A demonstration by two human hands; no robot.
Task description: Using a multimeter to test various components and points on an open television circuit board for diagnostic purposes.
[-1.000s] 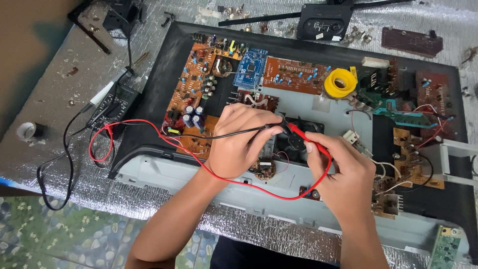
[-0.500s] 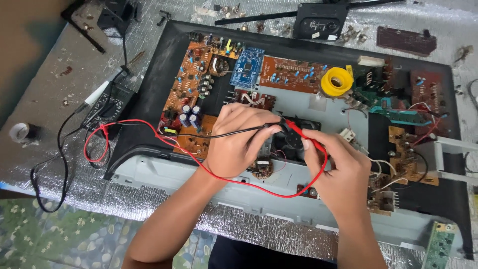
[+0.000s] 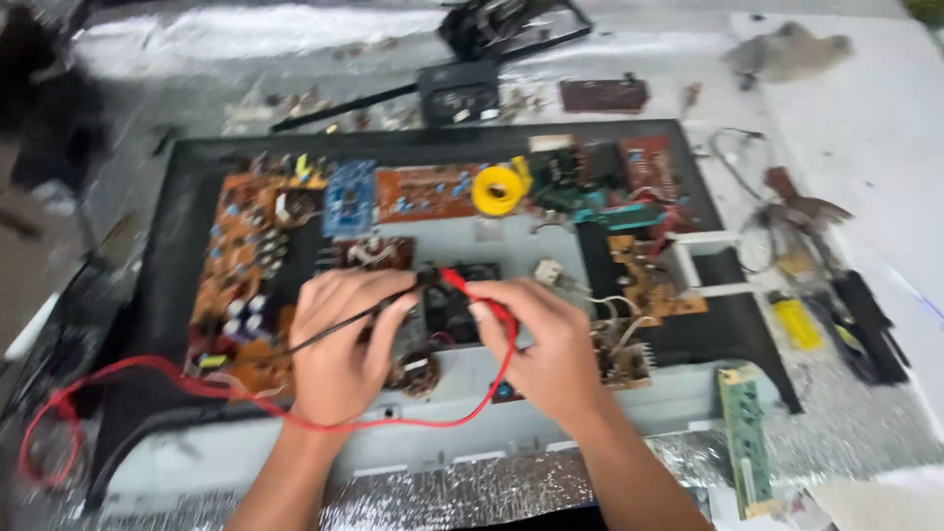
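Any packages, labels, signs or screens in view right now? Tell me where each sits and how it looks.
None clear enough to tell; the view is blurred.
Yellow tape roll: round, on the open chassis, above the left hand and right hand.
Small yellow block: on the foil, right of the chassis; possibly a pack.

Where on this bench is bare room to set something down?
Bare silver foil sheet along the far left edge, and white sheet far right. Crowded: the open black chassis, and the tool clutter beside its right edge.
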